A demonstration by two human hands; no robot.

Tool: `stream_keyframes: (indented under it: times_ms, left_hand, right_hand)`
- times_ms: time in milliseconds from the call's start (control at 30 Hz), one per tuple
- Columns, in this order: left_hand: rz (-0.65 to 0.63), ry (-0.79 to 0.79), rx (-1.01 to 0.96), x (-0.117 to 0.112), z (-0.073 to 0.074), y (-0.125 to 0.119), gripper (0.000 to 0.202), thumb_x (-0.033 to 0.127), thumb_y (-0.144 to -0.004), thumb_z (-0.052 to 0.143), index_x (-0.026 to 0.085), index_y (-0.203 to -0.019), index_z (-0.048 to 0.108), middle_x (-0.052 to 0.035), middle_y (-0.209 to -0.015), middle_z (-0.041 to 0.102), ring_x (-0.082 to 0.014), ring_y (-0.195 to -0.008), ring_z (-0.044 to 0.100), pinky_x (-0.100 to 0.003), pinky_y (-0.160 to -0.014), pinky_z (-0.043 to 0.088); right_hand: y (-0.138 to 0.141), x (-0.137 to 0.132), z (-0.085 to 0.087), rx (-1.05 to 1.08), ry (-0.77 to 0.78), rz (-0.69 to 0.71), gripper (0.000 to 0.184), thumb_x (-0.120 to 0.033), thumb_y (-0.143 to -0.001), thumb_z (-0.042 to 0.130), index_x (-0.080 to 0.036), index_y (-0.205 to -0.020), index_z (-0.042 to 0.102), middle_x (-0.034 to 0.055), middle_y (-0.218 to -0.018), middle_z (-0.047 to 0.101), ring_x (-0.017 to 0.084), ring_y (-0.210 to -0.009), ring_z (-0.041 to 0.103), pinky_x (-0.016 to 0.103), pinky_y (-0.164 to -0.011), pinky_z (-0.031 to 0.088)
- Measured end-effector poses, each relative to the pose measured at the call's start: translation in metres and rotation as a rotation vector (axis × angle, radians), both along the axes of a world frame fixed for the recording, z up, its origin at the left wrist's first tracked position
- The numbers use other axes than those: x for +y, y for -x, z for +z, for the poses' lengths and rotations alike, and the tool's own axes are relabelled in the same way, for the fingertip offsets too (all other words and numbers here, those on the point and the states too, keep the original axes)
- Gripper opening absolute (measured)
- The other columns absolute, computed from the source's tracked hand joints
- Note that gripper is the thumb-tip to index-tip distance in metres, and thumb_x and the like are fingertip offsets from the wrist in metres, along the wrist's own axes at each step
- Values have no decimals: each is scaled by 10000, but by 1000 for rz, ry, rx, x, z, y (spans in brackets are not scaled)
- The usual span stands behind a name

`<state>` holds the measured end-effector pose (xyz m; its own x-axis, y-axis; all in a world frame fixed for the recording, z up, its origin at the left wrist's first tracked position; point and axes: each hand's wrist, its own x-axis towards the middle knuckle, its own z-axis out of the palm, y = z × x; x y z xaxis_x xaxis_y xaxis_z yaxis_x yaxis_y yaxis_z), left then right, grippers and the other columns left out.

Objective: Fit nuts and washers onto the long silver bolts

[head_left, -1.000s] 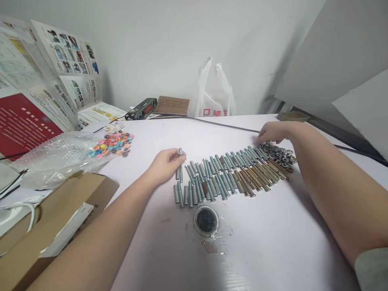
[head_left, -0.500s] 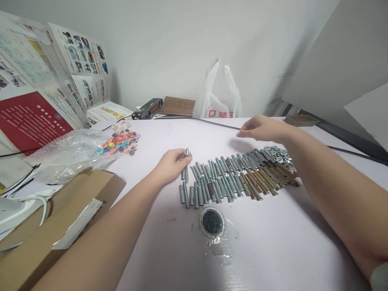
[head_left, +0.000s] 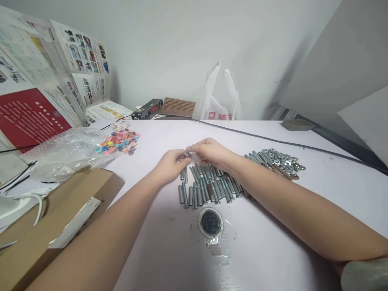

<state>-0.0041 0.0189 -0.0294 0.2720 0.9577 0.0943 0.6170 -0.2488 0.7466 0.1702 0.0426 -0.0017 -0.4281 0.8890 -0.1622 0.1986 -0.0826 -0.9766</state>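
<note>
Pinching a silver bolt (head_left: 186,154) end-up in left hand (head_left: 173,165), fingers closed round it, at the far left corner of the hardware rows on the white surface (head_left: 260,258). Meeting it at the top with right hand (head_left: 210,152), thumb and fingertips drawn together; cannot tell whether gripping a small ring or just touching the bolt end.

Reads as a fitting step: probably putting a washer or nut onto the bolt end, too small to confirm. Next move likely calls for keeping the bolt upright and steady on the left, centring any ring with right fingertips, seating it square before letting go. Main risk: tilting it, or dropping it among the rows.

Just near of left hand: one loose pair, sleeve and bolt (head_left: 184,174). Rightward from there: silver bolts (head_left: 195,195) and silver sleeves (head_left: 181,194) laid side by side in two rows, plus a rust-brown sleeve (head_left: 209,190). Farther right, partly behind right forearm (head_left: 273,198): brownish-gold rods (head_left: 280,171), then a heap of washers (head_left: 286,160). Near side of the rows: metal-rimmed dark disc (head_left: 210,223). Well apart, left: coloured discs (head_left: 121,141), bubble wrap (head_left: 69,149).
</note>
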Motion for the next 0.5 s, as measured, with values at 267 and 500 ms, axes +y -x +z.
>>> stream_keyframes:
  times_ms: [267, 500]
  left_hand:
    - [-19, -4, 1, 1, -2, 2, 261, 391, -859, 535, 153, -899, 635, -34, -804, 648, -148, -701, 553, -278, -641, 385]
    - [-32, -4, 10, 0, 1, 1, 289, 385, -869, 513, 148, -962, 648, -50, -837, 659, -166, -745, 569, -290, -682, 403]
  right_hand:
    - [5, -2, -4, -68, -45, -30, 365, -418, -806, 628, -166, -613, 447, -20, -510, 373, 70, -444, 295, 234, -414, 250]
    - [1, 6, -14, -163, -144, -1, 400, -515, -812, 600, -160, -649, 510, -13, -522, 406, 79, -444, 340, 237, -429, 288]
